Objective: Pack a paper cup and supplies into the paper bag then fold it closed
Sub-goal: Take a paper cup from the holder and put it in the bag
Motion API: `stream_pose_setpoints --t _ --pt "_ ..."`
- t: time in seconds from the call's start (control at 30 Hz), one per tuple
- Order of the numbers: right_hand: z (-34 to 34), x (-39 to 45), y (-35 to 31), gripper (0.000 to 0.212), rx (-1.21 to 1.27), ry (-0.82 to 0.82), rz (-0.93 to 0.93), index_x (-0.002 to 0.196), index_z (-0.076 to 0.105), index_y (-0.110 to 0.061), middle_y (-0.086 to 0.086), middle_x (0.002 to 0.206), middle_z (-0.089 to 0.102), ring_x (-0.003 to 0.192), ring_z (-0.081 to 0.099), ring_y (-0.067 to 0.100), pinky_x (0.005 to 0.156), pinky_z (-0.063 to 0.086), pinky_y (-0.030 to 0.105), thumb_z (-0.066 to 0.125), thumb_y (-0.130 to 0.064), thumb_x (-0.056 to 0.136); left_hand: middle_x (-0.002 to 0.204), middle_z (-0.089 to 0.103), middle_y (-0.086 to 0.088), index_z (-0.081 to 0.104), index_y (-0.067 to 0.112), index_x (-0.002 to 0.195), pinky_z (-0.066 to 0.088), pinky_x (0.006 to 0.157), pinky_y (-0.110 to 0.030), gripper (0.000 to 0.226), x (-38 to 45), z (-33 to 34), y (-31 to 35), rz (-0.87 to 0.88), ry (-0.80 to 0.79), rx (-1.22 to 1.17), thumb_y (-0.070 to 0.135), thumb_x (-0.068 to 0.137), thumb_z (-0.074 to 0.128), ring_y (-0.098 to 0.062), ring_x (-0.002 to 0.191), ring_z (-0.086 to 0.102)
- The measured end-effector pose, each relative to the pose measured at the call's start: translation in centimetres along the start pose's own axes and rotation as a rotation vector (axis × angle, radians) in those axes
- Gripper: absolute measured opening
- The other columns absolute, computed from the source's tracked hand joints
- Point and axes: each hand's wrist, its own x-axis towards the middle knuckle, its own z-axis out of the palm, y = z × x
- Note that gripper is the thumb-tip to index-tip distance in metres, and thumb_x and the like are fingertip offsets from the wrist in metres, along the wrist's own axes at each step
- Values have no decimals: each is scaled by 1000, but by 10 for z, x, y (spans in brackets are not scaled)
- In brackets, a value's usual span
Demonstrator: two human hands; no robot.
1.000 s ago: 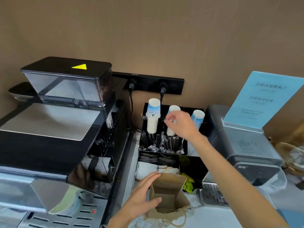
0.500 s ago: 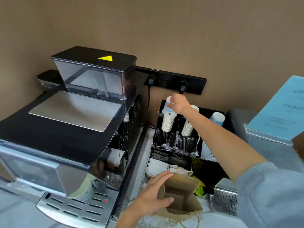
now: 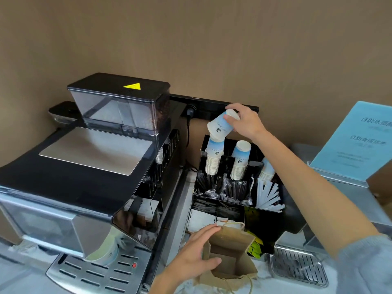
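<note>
My right hand (image 3: 247, 122) grips a white and blue paper cup (image 3: 220, 129), upside down and tilted, just above the left stack of cups (image 3: 214, 160) in the black organizer (image 3: 273, 221). A brown paper bag (image 3: 230, 257) stands open on the counter at the bottom centre. My left hand (image 3: 195, 251) holds the bag's left edge, thumb inside the opening. Two more cup stacks (image 3: 239, 162) stand to the right, the far one partly hidden by my forearm.
A large black and steel coffee machine (image 3: 89, 166) fills the left side. The organizer also holds black stirrers (image 3: 224, 187), white straws (image 3: 268, 194) and napkins (image 3: 200, 218). A steel appliance with a drip tray (image 3: 297, 266) and a blue sign (image 3: 356, 141) sit at the right.
My right hand went from the middle stack to the left stack and has lifted the top cup off it, tilting it. The camera has shifted. The left hand stays on the bag.
</note>
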Motion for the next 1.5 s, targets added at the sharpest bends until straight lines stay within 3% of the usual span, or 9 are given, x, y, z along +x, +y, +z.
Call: stream_pose_setpoints --t 0.1,0.27,0.37,0.43,0.53,0.73,0.93,1.13,1.5 --pt "-13 -30 1 37 367 -21 138 109 57 -17 6 95 64 82 69 21 77 62 37 80 -25 80 148 17 48 29 61 142 22 123 -39 71 0 -1 1 4 -1 4 40 87 68 13 144 11" --pt "-20 -76 19 52 641 -26 267 72 38 -20 17 97 55 102 70 40 89 58 47 88 -23 60 149 18 47 28 58 144 20 124 -38 72 1 -3 1 11 -2 35 43 86 67 12 144 11" --pt "-20 -102 27 42 739 -109 268 94 48 -18 24 115 63 100 68 37 86 57 44 81 -4 73 150 18 46 28 59 144 20 124 -40 72 2 -3 1 4 -2 55 44 84 67 10 145 12" --pt "-26 -121 33 76 763 -185 233 127 46 -45 21 123 60 104 66 35 90 57 47 75 6 78 150 17 46 28 60 143 21 124 -41 73 3 1 5 8 -19 81 44 84 68 9 145 14" --pt "-28 -135 32 97 694 -278 177 134 34 -65 17 128 55 114 61 37 93 55 56 69 9 82 147 17 49 29 61 142 22 122 -39 72 2 0 4 -2 -19 65 43 84 69 10 144 14" --pt "-38 -171 21 68 511 -262 162 110 33 -29 3 118 56 101 62 24 78 60 39 82 -1 71 150 18 44 28 61 143 19 123 -35 73 4 -2 2 2 -2 77 44 85 69 8 145 14" --pt "-24 -235 30 64 526 -554 201 99 37 -18 1 105 58 97 64 27 80 50 67 88 -5 63 156 19 34 26 58 144 21 125 -41 75 8 1 1 -1 12 96 47 83 69 1 147 15" --pt "4 -263 34 98 187 -651 148 135 23 -48 -17 127 52 118 53 2 98 45 18 86 -21 64 146 17 43 21 70 129 26 123 -39 76 10 3 1 20 23 104 40 81 73 0 145 20" --pt "62 -249 58 67 -473 -998 41 114 29 -27 1 118 45 107 48 23 87 50 44 77 -33 68 154 18 37 23 58 146 22 124 -38 89 7 5 -2 22 13 93 37 76 74 7 146 15"
